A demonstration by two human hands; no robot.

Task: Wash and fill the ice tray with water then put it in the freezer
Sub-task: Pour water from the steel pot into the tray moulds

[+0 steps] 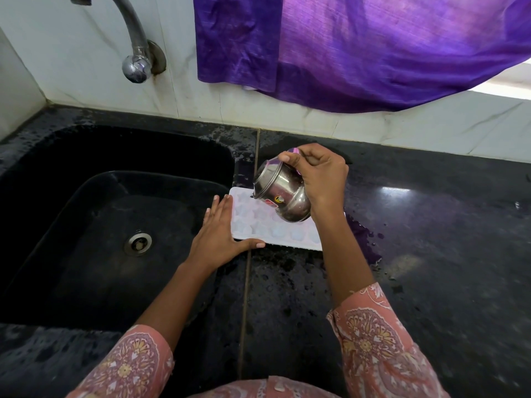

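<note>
A white ice tray [258, 228] with star-shaped cells lies flat on the black counter, just right of the sink. My right hand [321, 173] grips a small steel pot [283, 192] by its base and tips it, mouth down and to the left, over the tray's far left corner. My left hand [219, 234] rests flat with fingers spread against the tray's left end, thumb along the front edge. The pot and my right wrist hide the tray's right part.
A deep black sink [115, 225] with a round drain [138, 243] lies to the left. A chrome tap [135, 50] is fixed on the white tiled wall. A purple cloth [359, 47] hangs above the counter. The black counter [431, 239] is wet around the tray.
</note>
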